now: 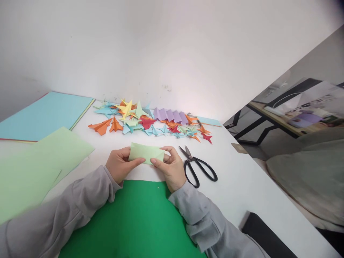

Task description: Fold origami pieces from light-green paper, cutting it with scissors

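Observation:
A small rectangle of light green paper [143,151] is held up between both hands, just beyond the green mat. My left hand [120,165] pinches its left end, thumb on the near face and fingers behind. On the other end, my right hand [172,167] grips the paper the same way, with its thumb near the lower edge. Both thumbs lie close together along the bottom. The fingers behind the paper are partly hidden. Close to the right of my right hand lie black-handled scissors [197,165], their blades slightly apart.
Folded paper shapes in several colours, including an orange plane [100,126] and a purple pleated strip [170,116], line the wall. Large light green sheets [32,172] and a blue sheet stack [51,114] lie left. A green mat [134,222] is in front; a black case [266,236] sits right.

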The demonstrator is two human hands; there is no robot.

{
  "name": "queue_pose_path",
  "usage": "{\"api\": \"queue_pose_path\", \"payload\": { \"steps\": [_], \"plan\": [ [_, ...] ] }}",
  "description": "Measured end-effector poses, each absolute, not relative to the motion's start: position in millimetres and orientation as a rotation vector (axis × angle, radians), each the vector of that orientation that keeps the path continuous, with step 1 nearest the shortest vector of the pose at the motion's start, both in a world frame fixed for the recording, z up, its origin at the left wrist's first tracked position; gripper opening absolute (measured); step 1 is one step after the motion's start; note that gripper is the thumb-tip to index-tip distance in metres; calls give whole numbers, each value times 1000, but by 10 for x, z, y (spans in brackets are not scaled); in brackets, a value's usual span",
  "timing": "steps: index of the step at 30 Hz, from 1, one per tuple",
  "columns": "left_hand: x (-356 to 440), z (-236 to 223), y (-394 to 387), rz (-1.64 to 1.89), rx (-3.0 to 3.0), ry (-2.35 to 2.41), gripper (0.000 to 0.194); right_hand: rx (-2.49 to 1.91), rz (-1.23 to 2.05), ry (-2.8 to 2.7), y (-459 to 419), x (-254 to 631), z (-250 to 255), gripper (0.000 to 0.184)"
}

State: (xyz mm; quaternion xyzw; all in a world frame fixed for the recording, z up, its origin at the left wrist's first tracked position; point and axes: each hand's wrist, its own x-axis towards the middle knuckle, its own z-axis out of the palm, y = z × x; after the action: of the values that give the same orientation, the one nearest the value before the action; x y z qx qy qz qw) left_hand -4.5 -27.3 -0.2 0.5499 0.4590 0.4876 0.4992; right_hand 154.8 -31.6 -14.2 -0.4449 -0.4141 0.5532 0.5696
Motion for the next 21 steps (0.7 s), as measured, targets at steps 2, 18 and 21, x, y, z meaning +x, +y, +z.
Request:
{"api": "queue_pose_path", "payload": {
  "steps": [2,18,21],
  "plan": [
    [-41,-7,-274,1145,1300,1157,28,-1034,1308,-957,-313,1549,-143,64],
    [-31,9,-242,1151,1098,1087,30,-1095,1233,-1104,-324,1558,-153,18],
    [-24,28,-246,1125,1064,1113,30,-1106,1250,-1083,-324,1565,-163,17]
  ]
}}
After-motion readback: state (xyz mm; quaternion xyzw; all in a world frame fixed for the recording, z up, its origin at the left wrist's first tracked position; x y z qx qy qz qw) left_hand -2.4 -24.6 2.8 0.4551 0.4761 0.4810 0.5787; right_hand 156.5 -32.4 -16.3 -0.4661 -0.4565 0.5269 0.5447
